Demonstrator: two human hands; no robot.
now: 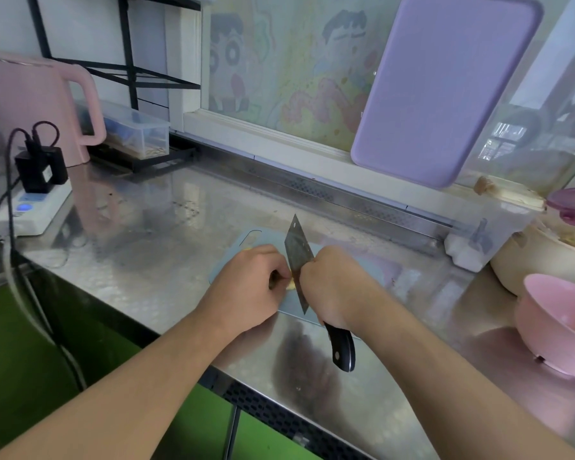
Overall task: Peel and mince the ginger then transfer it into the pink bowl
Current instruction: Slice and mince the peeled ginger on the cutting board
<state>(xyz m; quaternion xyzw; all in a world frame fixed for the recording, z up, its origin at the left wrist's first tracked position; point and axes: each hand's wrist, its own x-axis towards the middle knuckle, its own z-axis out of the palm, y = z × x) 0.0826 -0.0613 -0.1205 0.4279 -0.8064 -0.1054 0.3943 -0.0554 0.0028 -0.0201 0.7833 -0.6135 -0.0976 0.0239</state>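
ginger under the blade

head view: your left hand (249,280) pinches the ginger (290,285) on the blue mat (246,240); your right hand (332,283) grips the cleaver (298,257). pink bowl (558,327) far right, kettle (30,104) far left.

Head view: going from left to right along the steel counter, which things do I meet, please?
Power strip → pink kettle → clear plastic box → left hand → cleaver → right hand → pink bowl.
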